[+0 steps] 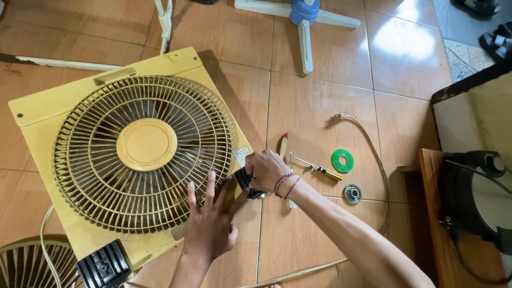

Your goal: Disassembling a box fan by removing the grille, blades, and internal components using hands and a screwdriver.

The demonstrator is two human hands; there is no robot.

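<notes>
Head view: yellow box fan (125, 154) lies grille-up on the floor, grille on. Right hand (265, 169) grips a black foot (246, 180) at its 4 o'clock corner; left hand (209, 224) presses open-fingered beside it. 1 foot (104, 265) stays fitted at 6.

both hands (210, 224) (265, 169) work a black foot (246, 180) on yellow fan (58, 114).

Left grip (209, 221) flat, fingers spread; right grip (265, 169) curled shut.

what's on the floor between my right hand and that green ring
In the head view, a small screwdriver with a yellow handle lies on the tiles between your right hand and the green ring, apart from the ring.
</notes>
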